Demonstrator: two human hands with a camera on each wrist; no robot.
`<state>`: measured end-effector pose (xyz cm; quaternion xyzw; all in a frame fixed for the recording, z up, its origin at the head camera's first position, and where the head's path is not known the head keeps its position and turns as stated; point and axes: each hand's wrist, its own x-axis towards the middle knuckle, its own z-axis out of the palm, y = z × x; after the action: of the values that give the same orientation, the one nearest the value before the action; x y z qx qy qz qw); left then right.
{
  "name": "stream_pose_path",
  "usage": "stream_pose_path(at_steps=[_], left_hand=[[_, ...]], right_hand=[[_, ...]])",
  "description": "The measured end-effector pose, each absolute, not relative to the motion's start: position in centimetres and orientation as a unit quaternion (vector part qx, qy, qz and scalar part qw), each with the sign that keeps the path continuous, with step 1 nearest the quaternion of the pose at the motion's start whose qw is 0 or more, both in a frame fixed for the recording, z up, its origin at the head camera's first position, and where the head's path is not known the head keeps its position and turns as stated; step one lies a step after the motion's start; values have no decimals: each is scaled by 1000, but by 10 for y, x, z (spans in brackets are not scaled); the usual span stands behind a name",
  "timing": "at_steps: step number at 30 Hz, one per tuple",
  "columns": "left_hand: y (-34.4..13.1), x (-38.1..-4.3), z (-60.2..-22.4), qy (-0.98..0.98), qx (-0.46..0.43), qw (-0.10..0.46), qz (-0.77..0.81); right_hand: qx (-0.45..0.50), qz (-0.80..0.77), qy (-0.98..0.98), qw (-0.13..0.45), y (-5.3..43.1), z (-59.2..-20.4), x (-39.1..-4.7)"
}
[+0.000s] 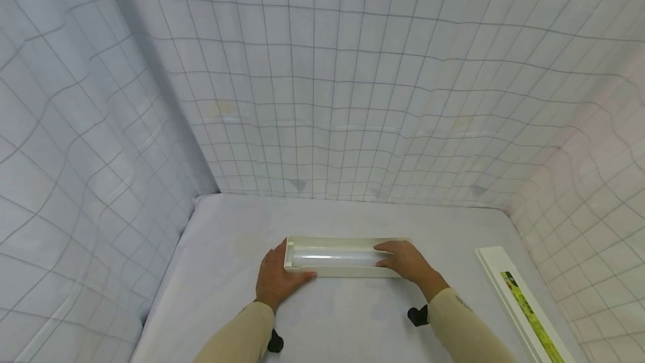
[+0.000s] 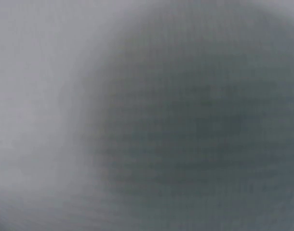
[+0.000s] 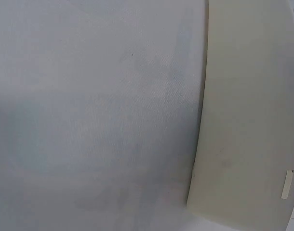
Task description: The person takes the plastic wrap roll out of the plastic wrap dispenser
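A long cream box point(image 1: 347, 271) stands uncovered in the middle of the table, with a shiny roll of clear plastic film point(image 1: 332, 256) lying lengthwise inside. My left hand point(image 1: 278, 279) grips the box's left end, its thumb along the front side and its fingers round the far corner. Over the right end, my right hand point(image 1: 407, 262) reaches in and holds the roll between thumb and fingers. The right wrist view has the plain outer wall of the box point(image 3: 248, 106) at its right side. Only a dark blur fills the left wrist view.
A long white lid point(image 1: 516, 296) with a green and yellow label lies slanted at the right of the table. White cloth with a grid pattern point(image 1: 342, 99) walls the table at the back and both sides. Black wrist-camera pieces point(image 1: 418, 316) sit by the sleeves.
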<state>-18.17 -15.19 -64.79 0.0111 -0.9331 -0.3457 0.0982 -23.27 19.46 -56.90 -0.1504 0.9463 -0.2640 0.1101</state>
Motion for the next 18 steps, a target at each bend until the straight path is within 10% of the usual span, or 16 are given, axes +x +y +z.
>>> stream_pose_path(at_steps=[18], left_hand=[[-153, -183, -651, -933, 6, 112, -342]], right_hand=[[-171, -290, 934, 121, 181, -579, -242]])
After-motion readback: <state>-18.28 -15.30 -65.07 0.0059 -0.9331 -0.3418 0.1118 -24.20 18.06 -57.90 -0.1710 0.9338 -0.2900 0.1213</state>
